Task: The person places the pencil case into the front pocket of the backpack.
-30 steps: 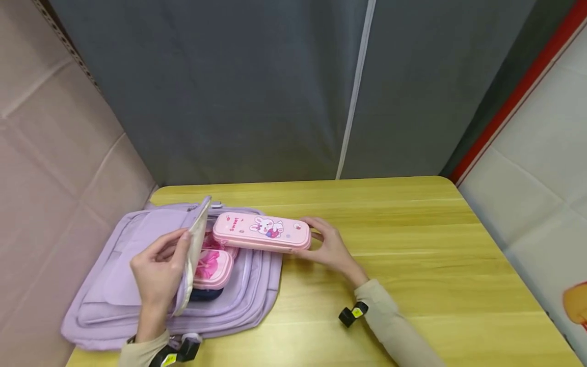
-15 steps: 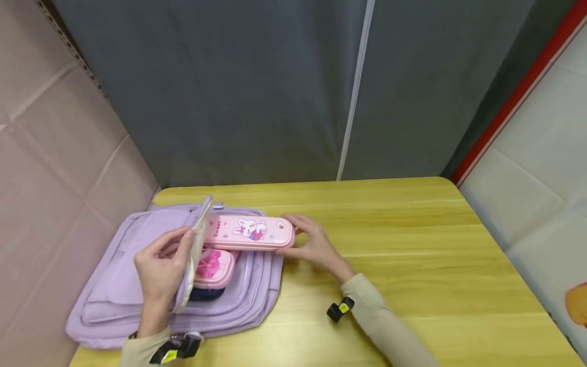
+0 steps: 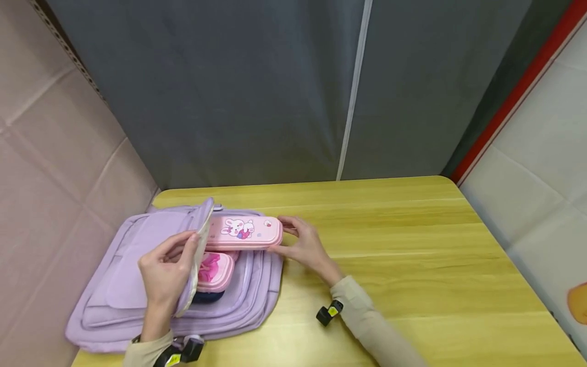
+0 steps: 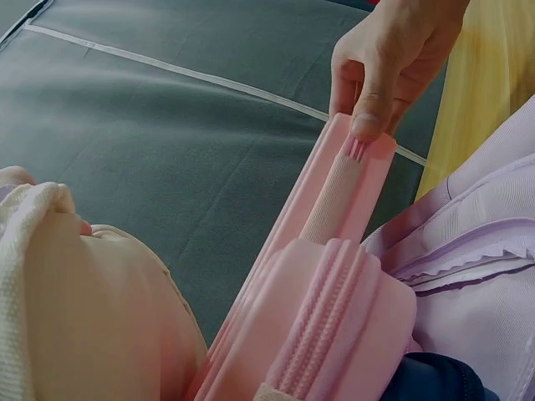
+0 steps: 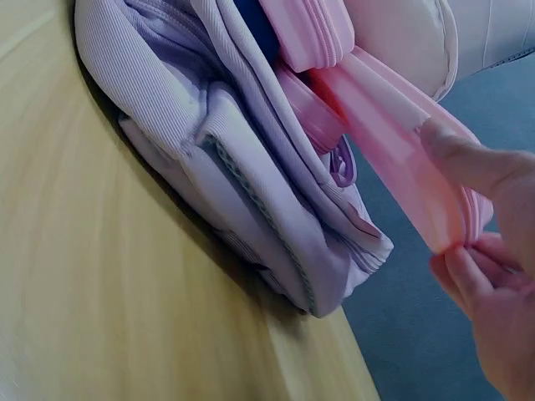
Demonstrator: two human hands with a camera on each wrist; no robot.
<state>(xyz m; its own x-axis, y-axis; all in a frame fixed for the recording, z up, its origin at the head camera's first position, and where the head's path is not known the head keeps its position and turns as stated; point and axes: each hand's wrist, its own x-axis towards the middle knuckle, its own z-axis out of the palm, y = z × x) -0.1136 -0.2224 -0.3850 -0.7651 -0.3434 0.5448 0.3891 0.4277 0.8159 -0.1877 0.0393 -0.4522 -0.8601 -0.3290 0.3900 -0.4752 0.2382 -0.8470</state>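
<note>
A lilac backpack (image 3: 137, 265) lies on its side at the left of the table, its front flap raised. My left hand (image 3: 166, 270) pinches the flap's edge (image 3: 199, 255) between thumb and fingers. At the far end of a pink pencil case (image 3: 245, 232) printed with a rabbit, my right hand (image 3: 306, 248) grips with thumb below and fingers above. The case's other end goes in behind the flap. Beneath it sits a second pink case (image 3: 215, 271) with a darker pink picture, over a dark blue item (image 3: 207, 296). The right wrist view shows the gripped pencil case (image 5: 401, 142) angled into the backpack opening.
The backpack rests on a yellow wood-grain table (image 3: 412, 265). A grey curtain (image 3: 252, 92) hangs behind the table, with a pale padded wall (image 3: 59, 168) close on the left and a white panel (image 3: 541, 153) on the right.
My right hand has moved left, sliding the rabbit pencil case further behind the flap, so its printed word is now covered. My left hand keeps its pinch on the flap, shifting slightly right.
</note>
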